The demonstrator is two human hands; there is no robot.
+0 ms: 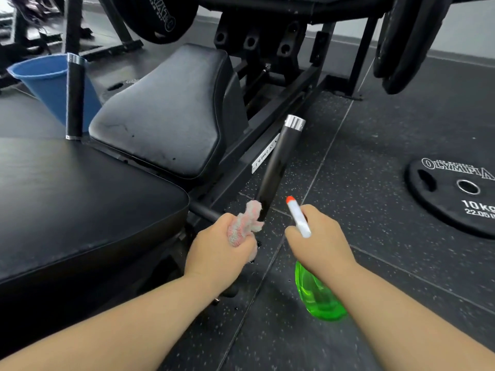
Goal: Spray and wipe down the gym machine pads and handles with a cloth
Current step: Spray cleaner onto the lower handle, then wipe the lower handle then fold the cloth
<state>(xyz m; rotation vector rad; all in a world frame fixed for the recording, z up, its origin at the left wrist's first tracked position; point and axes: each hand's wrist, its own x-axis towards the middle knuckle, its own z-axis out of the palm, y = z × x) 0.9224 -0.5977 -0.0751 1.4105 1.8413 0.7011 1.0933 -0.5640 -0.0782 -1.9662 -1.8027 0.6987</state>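
Well to the left of the seat pad (166, 113), a blue bucket (45, 79) stands on the floor, partly hidden behind the left handle (75, 97). That handle is an upright black grip with a chrome cap, just off the seat pad's left corner. Below the seat pad lies the broad back pad (67, 199), separated from it by only a narrow gap and cut off at the left side of the view.

Off the seat pad's lower right corner, the right handle (278, 162) leans out over the rubber floor (375, 129), and its chrome end has room all round. A white label (265, 153) on the frame behind it is too blurred to read.

At the foot of that handle the left hand (219, 250) grips a bunched pink-and-white cloth (246, 223), fingers curled tightly round it. Whether the cloth's tip touches the handle or only sits beside it, I cannot tell.

Just right of it, the right hand (321, 236) is wrapped round the neck of the green spray bottle (318, 298). The bottle's white nozzle points up towards the handle. The fingers are tucked under the hand, so I cannot tell whether one rests on the trigger.

Further right of the seat pad the floor is open tile up to a flat weight plate (455, 196), which the right edge cuts off. Above it, the hung plates (401, 44) are cropped by the top edge.
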